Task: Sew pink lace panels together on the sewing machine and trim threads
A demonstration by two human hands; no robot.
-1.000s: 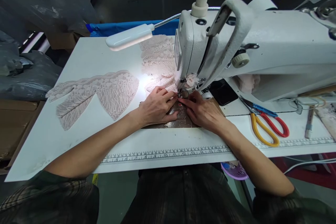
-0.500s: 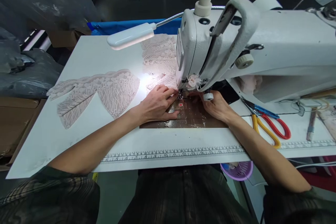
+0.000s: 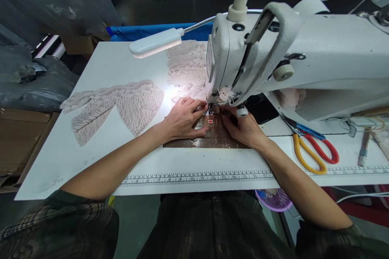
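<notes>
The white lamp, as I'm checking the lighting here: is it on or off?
On. The lamp glows along its underside, and a bright patch shows on the table and the lace by the left hand.

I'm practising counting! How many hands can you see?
2: the left hand is at the near edge of the pale lace, and the right hand is over the brown plate. No others are visible.

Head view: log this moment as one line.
left hand: at near edge of lace panel, thumb spread | right hand: beside presser foot | lamp: lit | scissors: on table, right
</notes>
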